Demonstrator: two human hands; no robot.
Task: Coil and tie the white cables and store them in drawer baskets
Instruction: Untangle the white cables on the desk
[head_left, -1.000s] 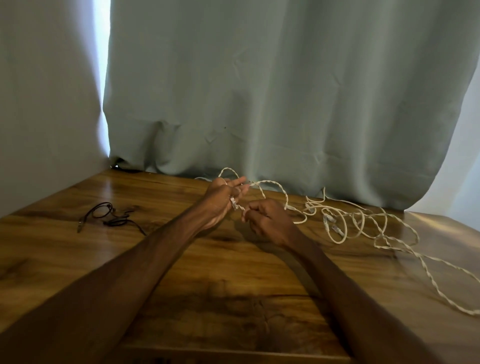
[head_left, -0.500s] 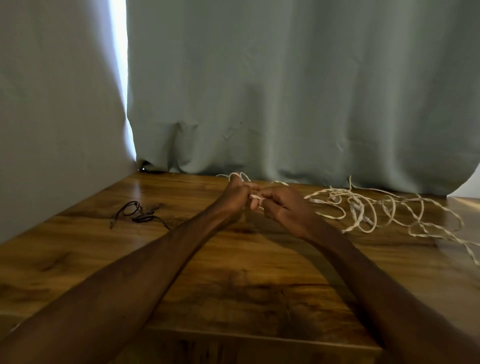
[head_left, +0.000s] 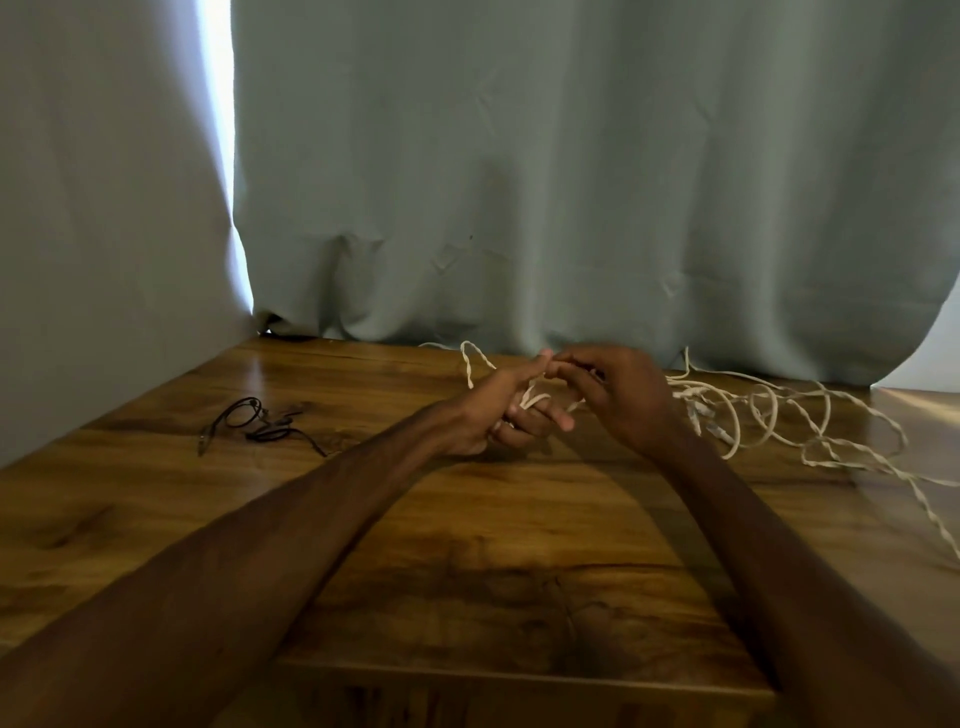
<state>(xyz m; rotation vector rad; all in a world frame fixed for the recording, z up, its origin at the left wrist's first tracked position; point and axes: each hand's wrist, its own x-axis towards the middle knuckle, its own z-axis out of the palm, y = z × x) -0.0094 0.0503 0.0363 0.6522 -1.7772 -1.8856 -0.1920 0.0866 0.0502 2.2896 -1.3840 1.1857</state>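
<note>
Trailing rightward across the table (head_left: 467, 545), the cable (head_left: 698, 391) starts in the left hand (head_left: 496, 413), curled fingers gripping its loops, forefinger straight; the right hand (head_left: 626, 400), nearer the slack, bunches fingertips there, hold unclear.

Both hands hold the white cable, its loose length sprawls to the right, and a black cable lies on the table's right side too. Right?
No: the head view shows the black cable on the table's left side. The rest stands: left hand and right hand hold the white cable, its loose length sprawling right.
</note>
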